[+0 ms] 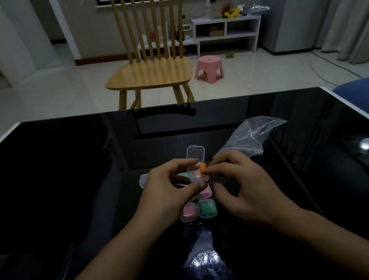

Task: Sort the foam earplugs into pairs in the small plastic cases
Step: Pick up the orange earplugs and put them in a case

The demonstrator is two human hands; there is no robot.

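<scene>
At the bottom of the frame two bare forearms reach up over the glossy black table [52, 186]; just above them, at lower centre, two closed small cases lie side by side and touching, a pink-filled case [188, 212] on the left and a green-filled case [207, 208] on the right; directly above the green one another case holding pink foam [205, 193] shows partly under the hands. At the centre of the frame the left hand [170, 191] curls its thumb and fingers round an open clear case [195, 173], whose lid [195, 154] stands tipped up behind it; the right hand [237, 184] pinches an orange earplug [202, 170] between thumb and forefinger, right at the open case's right edge, its other fingers loosely curled; whether the earplug is already inside the case cannot be told. A bit of green foam [183, 176] shows behind the left fingers, and a further clear case [143, 180] peeks out left of that hand. Up and right of the hands lies a crumpled clear plastic bag [250, 133]. Beyond the table's far edge, at upper centre, stands a wooden spindle-back chair [150, 72]; right of it a pink stool [209, 68]; behind that a low white shelf unit [228, 29].
</scene>
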